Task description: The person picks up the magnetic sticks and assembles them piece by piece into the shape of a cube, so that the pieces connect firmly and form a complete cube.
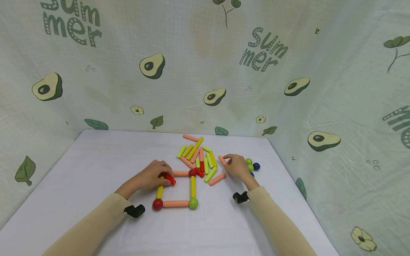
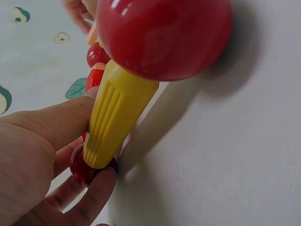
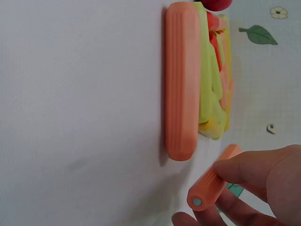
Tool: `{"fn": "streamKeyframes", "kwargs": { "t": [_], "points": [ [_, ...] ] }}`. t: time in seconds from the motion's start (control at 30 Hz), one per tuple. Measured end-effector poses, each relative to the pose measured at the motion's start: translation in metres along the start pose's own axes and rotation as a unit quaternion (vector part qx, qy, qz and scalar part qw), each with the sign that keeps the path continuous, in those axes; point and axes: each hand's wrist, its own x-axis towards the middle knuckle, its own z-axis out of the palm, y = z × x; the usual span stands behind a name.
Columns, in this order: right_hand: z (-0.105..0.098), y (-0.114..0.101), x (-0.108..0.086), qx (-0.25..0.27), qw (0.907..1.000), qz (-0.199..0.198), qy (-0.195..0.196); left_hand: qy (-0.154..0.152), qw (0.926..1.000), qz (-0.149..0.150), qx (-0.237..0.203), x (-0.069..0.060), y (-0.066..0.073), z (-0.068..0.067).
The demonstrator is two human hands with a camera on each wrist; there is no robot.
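Observation:
My left hand [image 1: 154,174] grips a red stick [image 1: 170,179] at the back left corner of a square of sticks and balls. In the left wrist view its fingers curl by a dark red ball [image 2: 83,165], below the end of a yellow stick [image 2: 117,101]. The square's other corners are a red ball [image 1: 157,204], a green ball [image 1: 193,203] and a dark red ball [image 1: 192,172]. My right hand [image 1: 237,165] pinches an orange stick [image 3: 211,183] between thumb and fingers, its metal-tipped end showing, above the table beside the loose sticks.
Loose yellow, green, orange and red sticks [image 1: 206,165] lie in a pile behind and right of the square. One orange stick [image 1: 217,179] lies at the pile's near edge. Green balls [image 1: 249,161] and blue balls [image 1: 256,166] sit past the right hand. A patterned cloth [image 1: 179,117] backs the table.

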Motion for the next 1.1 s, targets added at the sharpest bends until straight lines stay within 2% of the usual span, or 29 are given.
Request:
{"fn": "streamKeyframes", "kwargs": {
  "t": [0.17, 0.37, 0.57, 0.73, 0.93, 1.1],
  "points": [
    [-0.006, -0.01, -0.01, -0.014, 0.9991, -0.039, 0.01, 0.0, 1.0, -0.005, -0.004, -0.001, 0.0, 0.0],
    [-0.007, -0.032, -0.032, 0.037, 0.9961, -0.075, -0.029, 0.002, 1.0, -0.008, -0.006, 0.0, 0.0, 0.001],
    [0.004, -0.062, -0.054, 0.081, 0.9835, -0.134, -0.09, 0.005, 0.9999, -0.012, -0.004, 0.0, 0.001, 0.0],
    [0.018, -0.085, -0.068, 0.072, 0.9701, -0.196, -0.124, 0.006, 0.9999, -0.01, -0.004, 0.0, 0.001, 0.0],
    [0.034, -0.1, -0.075, 0.085, 0.9585, -0.215, -0.167, 0.007, 0.9999, -0.01, -0.002, -0.001, 0.002, -0.002],
    [0.042, -0.106, -0.075, 0.092, 0.9532, -0.231, -0.172, 0.005, 0.9999, -0.009, -0.007, -0.001, 0.003, -0.003]
  ]
}}
